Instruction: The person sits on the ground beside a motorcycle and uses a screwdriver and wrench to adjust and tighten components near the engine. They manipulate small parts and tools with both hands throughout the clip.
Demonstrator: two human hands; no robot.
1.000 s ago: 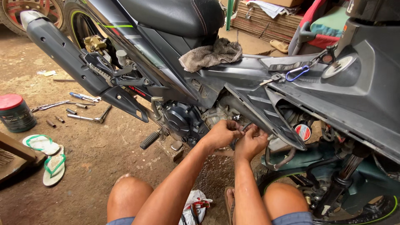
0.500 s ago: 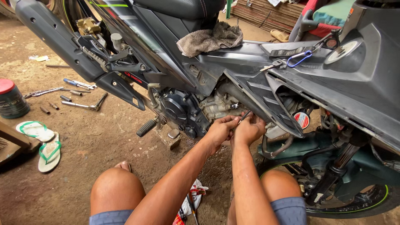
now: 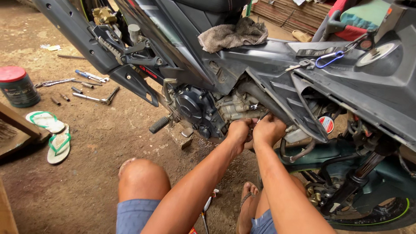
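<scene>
Nearest, two bare knees frame forearms reaching away. The left hand [image 3: 239,131] and right hand [image 3: 268,129] meet, touching, fingers curled shut on something small and hidden, pressed against the engine [image 3: 216,110] under the grey fairing [image 3: 277,84] of the motorcycle [image 3: 372,99]. Left of them on the dirt lie green-strapped sandals [image 3: 52,134]. Farther left, wrenches [image 3: 93,97] lie near a red-lidded can [image 3: 17,86]. A rag [image 3: 234,34] rests on the seat.

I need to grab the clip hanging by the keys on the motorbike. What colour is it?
Blue: the clip shows best in the head view.
</scene>
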